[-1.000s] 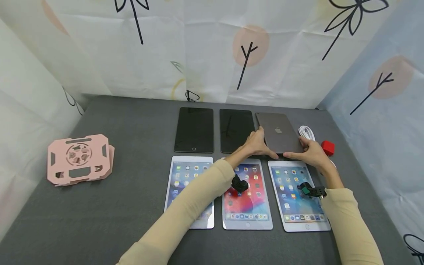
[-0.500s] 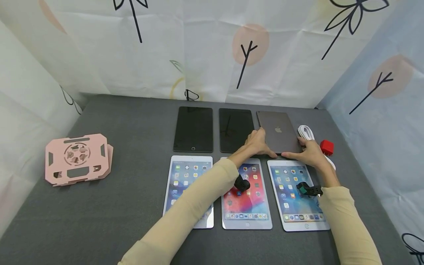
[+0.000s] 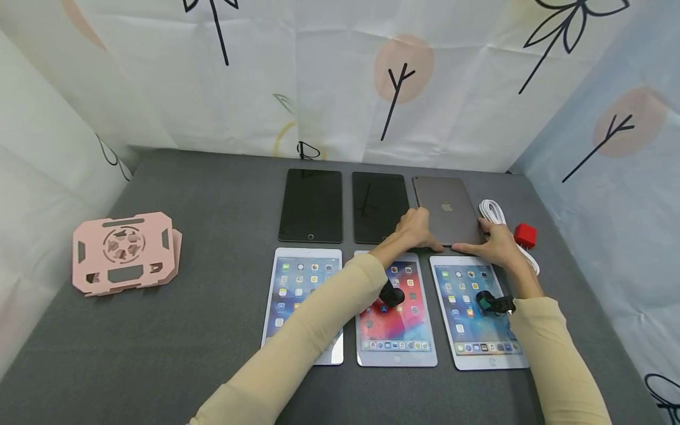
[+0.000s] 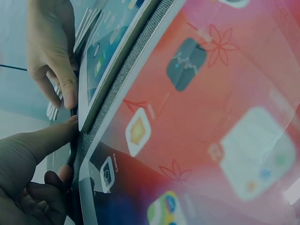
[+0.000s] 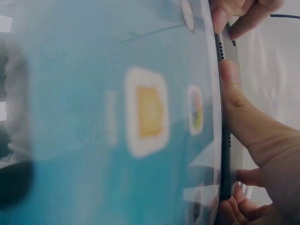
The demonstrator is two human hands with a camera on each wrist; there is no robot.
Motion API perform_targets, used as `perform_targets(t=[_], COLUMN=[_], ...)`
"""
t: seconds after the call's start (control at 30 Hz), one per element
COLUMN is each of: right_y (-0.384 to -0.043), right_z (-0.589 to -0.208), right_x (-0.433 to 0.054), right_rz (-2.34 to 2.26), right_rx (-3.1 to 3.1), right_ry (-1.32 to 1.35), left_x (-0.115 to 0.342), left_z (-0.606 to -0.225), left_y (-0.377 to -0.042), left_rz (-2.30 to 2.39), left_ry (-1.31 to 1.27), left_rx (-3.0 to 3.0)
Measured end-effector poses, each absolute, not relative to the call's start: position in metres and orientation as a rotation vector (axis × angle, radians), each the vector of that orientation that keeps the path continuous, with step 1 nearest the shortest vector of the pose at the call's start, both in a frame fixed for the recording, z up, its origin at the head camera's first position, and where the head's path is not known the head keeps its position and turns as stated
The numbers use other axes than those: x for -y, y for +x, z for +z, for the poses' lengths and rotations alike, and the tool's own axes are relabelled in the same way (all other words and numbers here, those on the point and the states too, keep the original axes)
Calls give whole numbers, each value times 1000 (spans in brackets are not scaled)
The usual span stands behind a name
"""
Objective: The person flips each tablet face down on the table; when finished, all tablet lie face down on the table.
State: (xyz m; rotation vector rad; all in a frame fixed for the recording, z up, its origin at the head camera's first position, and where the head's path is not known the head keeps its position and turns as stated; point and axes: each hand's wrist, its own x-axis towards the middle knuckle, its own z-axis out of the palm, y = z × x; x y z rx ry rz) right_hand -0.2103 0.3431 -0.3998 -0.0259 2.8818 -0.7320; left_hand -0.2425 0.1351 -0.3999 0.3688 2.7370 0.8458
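A grey tablet (image 3: 445, 206) lies face down in the back row, its apple logo up. My left hand (image 3: 417, 229) grips its near left corner, thumb along the near edge. At the near right corner my right hand (image 3: 499, 243) holds it, fingers on the side edge and thumb on the near edge. The right wrist view shows the right hand (image 5: 267, 136) with its thumb pressed on the tablet's edge (image 5: 228, 161), between speaker holes. In the left wrist view the left hand (image 4: 28, 168) has its thumb tip close to the other thumb.
Two dark tablets (image 3: 310, 206) (image 3: 378, 203) lie left of the grey one. In front are three lit white tablets (image 3: 297, 289) (image 3: 398, 307) (image 3: 467, 313). A coiled white cable (image 3: 491, 211) and red plug (image 3: 525, 235) lie right; pink folded stands (image 3: 124, 251) lie far left.
The grey tablet has shifted very slightly and sits a little straighter beside the dark tablets. Both hands keep hold of its near corners.
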Motion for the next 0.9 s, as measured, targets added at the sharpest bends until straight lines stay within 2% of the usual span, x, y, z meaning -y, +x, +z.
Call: perform_targets(t=[0.43,0.9], right_y=[-213,-211], right_z=[-395,-376], right_x=[-341,-314], right_rz=[-690,-716], right_rx=[-2790,-2889], right_ry=[19,-146], left_x=[-133,-93], left_z=[-399,-396], left_y=[-242,-251], left_rz=[847,1023], left_ry=[396,742], left_rx=[-2724,-2637])
